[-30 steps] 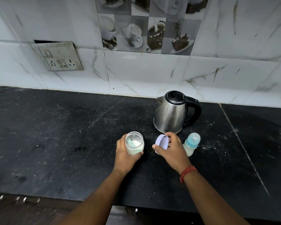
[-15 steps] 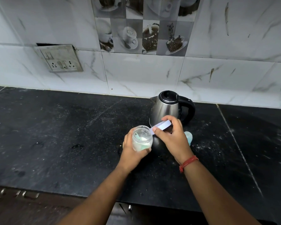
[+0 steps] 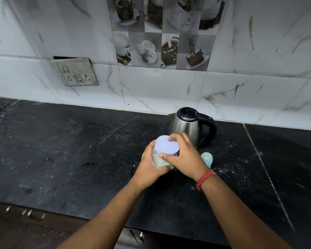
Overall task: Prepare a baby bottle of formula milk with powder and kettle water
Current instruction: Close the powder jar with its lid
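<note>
A clear jar of white powder is held above the black counter by my left hand, which wraps its side. A pale lilac lid sits on the jar's mouth, and my right hand grips the lid's rim from the right. Just behind my hands stands a steel kettle with a black lid and handle. The baby bottle with its teal cap stands to the right, mostly hidden by my right hand.
Tiled wall runs along the back of the counter, with a switch and socket plate at the left. White powder specks dust the counter around the kettle. Drawer handles show below the front edge.
My right hand brought the lilac lid from beside the bottle up onto the jar's mouth. My left hand lifted the jar a little and tilted it.
</note>
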Demonstrator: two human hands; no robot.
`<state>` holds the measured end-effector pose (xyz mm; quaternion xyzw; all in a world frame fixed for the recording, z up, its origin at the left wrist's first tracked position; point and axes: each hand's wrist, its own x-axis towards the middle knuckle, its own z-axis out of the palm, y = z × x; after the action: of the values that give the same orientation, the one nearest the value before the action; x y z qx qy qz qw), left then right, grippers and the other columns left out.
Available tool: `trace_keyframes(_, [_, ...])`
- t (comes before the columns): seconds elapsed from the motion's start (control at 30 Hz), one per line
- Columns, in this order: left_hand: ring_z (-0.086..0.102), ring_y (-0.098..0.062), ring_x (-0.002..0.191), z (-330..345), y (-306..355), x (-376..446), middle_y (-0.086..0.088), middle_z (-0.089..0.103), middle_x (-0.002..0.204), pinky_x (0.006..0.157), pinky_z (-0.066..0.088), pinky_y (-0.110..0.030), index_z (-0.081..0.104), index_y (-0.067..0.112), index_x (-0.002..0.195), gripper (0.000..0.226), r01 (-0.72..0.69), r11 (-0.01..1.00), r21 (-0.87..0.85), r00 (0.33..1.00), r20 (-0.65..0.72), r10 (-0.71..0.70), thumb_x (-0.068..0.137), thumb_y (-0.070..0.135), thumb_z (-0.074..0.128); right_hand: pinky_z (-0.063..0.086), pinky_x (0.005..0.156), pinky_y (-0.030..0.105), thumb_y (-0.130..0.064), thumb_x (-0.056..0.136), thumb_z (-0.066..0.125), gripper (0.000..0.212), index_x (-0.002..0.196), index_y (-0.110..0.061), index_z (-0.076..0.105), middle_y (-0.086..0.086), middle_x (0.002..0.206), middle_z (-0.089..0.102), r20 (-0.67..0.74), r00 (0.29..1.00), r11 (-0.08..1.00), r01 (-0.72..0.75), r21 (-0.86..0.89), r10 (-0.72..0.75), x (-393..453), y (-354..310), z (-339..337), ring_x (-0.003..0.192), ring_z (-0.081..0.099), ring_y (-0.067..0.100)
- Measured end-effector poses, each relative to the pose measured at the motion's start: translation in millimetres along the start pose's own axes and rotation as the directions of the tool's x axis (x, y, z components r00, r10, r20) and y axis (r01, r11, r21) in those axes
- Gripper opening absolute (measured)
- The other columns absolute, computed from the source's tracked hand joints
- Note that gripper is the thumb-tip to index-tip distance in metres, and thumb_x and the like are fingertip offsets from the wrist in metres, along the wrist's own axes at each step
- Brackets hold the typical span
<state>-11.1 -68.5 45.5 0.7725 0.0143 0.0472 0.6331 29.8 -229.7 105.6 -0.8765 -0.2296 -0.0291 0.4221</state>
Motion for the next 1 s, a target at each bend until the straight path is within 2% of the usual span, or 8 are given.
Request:
trace_keyframes(0.13, [0.061, -0.014, 0.128, -4.6, 6.5, 1.6, 0.001, 0.060, 0.140, 0.105, 0.053, -0.031, 0.043, 0.033, 0.144, 0.090, -0.004, 1.000, -0.023, 0.997, 0.074, 0.005, 0.069, 0.009, 0.087, 0.041, 0.109, 0.028, -0.041, 0.081, 0.077, 0.064, 0.139, -0.033, 0.052, -0.012, 0.134, 0.043, 0.200, 0.978, 0.997, 0.065, -0.039, -0.056, 10.2, 0.0, -13.7, 0.128, 0.045, 0.009])
trace_keyframes(0.23, [0.061, -0.010, 0.126, -10.5, 7.1, 3.2, -0.001, 0.058, 0.140, 0.098, 0.052, -0.022, 0.044, 0.036, 0.142, 0.088, 0.003, 1.000, -0.010, 0.989, 0.145, -0.002, 0.070, 0.005, 0.083, 0.037, 0.110, 0.022, -0.025, 0.086, 0.076, 0.069, 0.147, -0.037, 0.045, -0.013, 0.135, 0.037, 0.412, 0.909, 0.991, 0.107, -0.080, -0.065, 17.8, -0.9, -27.9, 0.128, 0.041, 0.005])
trace_keyframes(0.33, [0.059, -0.012, 0.129, -17.6, 5.9, 6.1, -0.001, 0.057, 0.142, 0.104, 0.051, -0.026, 0.041, 0.030, 0.149, 0.094, 0.022, 0.999, 0.025, 0.980, 0.195, -0.026, 0.068, 0.012, 0.086, 0.038, 0.104, 0.019, -0.022, 0.087, 0.074, 0.075, 0.149, -0.045, 0.039, -0.014, 0.135, 0.033, 0.523, 0.850, 0.979, 0.155, -0.133, -0.063, 23.1, -3.5, -36.5, 0.124, 0.042, 0.007])
trace_keyframes(0.47, [0.059, -0.012, 0.130, -17.9, 5.0, 8.4, 0.001, 0.056, 0.142, 0.104, 0.053, -0.029, 0.043, 0.038, 0.146, 0.094, 0.028, 0.999, 0.032, 0.986, 0.163, -0.033, 0.065, 0.019, 0.087, 0.050, 0.094, 0.032, -0.053, 0.081, 0.074, 0.076, 0.146, -0.049, 0.036, -0.013, 0.124, 0.037, 0.430, 0.903, 0.935, 0.142, -0.324, 0.012, 25.0, -14.9, -35.2, 0.110, 0.053, 0.013])
trace_keyframes(0.63, [0.057, -0.021, 0.132, -12.9, 0.3, 9.3, -0.001, 0.055, 0.143, 0.108, 0.052, -0.050, 0.046, 0.048, 0.140, 0.092, 0.057, 0.998, 0.020, 0.998, 0.039, -0.058, 0.063, 0.024, 0.090, 0.048, 0.082, 0.037, -0.079, 0.078, 0.056, 0.083, 0.139, -0.024, 0.041, 0.001, 0.128, 0.047, 0.304, 0.946, 0.793, 0.099, -0.602, 0.113, 21.3, -33.8, -24.6, 0.106, 0.061, 0.028])
trace_keyframes(0.83, [0.053, -0.020, 0.136, -27.0, -5.9, 15.8, 0.001, 0.052, 0.145, 0.114, 0.047, -0.050, 0.042, 0.042, 0.145, 0.097, 0.063, 0.997, 0.053, 0.998, -0.009, -0.063, 0.060, 0.031, 0.089, 0.047, 0.071, 0.037, -0.081, 0.081, 0.050, 0.058, 0.095, -0.025, 0.048, -0.006, 0.102, 0.059, 0.288, 0.955, 0.743, 0.143, -0.654, 0.070, 27.2, -32.1, -35.0, 0.091, 0.061, 0.019])
trace_keyframes(0.93, [0.054, -0.019, 0.135, -29.6, -1.4, 19.2, 0.001, 0.052, 0.145, 0.113, 0.048, -0.048, 0.042, 0.040, 0.145, 0.097, 0.059, 0.997, 0.043, 0.998, 0.015, -0.060, 0.060, 0.030, 0.088, 0.046, 0.075, 0.035, -0.068, 0.083, 0.062, 0.049, 0.107, -0.026, 0.053, -0.009, 0.111, 0.054, 0.238, 0.971, 0.824, 0.140, -0.548, -0.007, 34.9, -25.8, -37.7, 0.097, 0.058, 0.016])
trace_keyframes(1.0, [0.056, -0.017, 0.133, -30.1, 3.5, 20.0, 0.001, 0.053, 0.144, 0.112, 0.050, -0.045, 0.042, 0.040, 0.145, 0.096, 0.060, 0.997, 0.039, 0.996, 0.066, -0.063, 0.060, 0.028, 0.087, 0.048, 0.093, 0.034, -0.053, 0.082, 0.073, 0.057, 0.129, -0.029, 0.051, -0.010, 0.130, 0.048, 0.312, 0.948, 0.907, 0.177, -0.383, -0.054, 40.5, -18.6, -40.9, 0.117, 0.054, 0.014])
